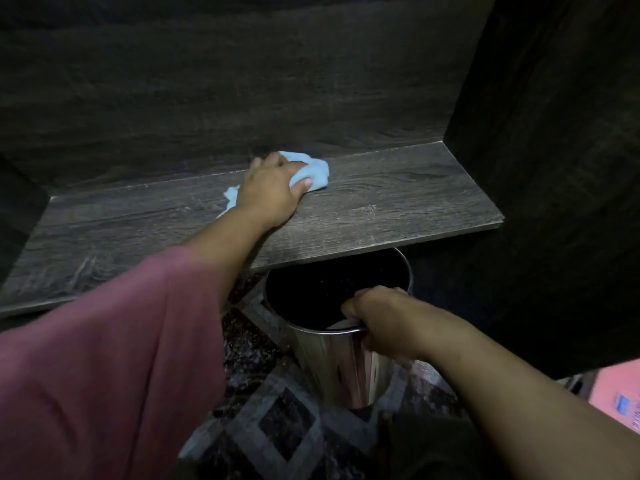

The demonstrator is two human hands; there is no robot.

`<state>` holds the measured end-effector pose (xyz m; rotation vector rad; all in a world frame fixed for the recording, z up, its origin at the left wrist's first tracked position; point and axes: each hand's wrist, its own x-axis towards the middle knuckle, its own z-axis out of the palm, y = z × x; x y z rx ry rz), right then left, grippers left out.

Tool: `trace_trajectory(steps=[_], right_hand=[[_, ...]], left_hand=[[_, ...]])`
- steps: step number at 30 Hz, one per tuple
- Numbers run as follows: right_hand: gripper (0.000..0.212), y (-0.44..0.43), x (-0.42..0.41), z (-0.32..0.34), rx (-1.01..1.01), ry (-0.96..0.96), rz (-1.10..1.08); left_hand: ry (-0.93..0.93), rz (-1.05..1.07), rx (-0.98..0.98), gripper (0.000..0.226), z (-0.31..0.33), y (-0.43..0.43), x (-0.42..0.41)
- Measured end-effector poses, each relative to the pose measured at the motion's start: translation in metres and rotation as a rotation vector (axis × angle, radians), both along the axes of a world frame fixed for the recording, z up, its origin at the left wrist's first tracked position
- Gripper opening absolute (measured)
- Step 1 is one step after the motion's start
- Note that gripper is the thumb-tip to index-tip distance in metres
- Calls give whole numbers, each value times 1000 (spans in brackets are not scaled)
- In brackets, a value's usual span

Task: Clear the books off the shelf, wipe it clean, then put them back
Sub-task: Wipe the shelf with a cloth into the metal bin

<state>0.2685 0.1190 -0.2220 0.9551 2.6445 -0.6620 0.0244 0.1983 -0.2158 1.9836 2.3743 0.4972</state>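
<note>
While the left hand (272,194) bears down on a light blue cloth (313,171) near the back edge of the shelf (398,206), the head view points to the wiping step being in hand. No books stand on the board, and its dark wood-grain surface carries pale scuffs and streaks toward the front. The left fingers are curled over the bunched cloth with the thumb clamped against its near side, and a tail of fabric trails out beside the wrist.

Below the front lip of the shelf a steel bin (346,372) stands on the patterned floor (277,431). The right hand (379,322) grips its rim, fingers hooked over and closed round the metal edge. None of the books can be seen for certain. A pink thing (614,389) at the lower right edge may be one, but it is cut off and too dim to tell.

The cloth looks soft and light, so it will fold and slip under the palm. A flat, spread hand on top would likely cover more board than a pinch does. The bin seems thin-walled, smooth and probably light, so the rim is the sound place to steady it. The books, when they go back, should be stiff and heavier, best taken by the spine.
</note>
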Motion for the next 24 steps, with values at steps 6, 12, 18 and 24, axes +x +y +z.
trace_trajectory(steps=[6, 12, 18, 24], right_hand=[[21, 1, 4, 2, -9, 9, -23], [43, -11, 5, 4, -66, 5, -16], [33, -15, 1, 4, -66, 6, -26], [29, -4, -6, 5, 45, 13, 57]], left_hand=[[-80, -375, 49, 45, -3, -49, 28], [-312, -416, 54, 43, 15, -92, 44], [-146, -33, 303, 37, 22, -22, 20], [-63, -91, 176, 38, 6, 29, -7]])
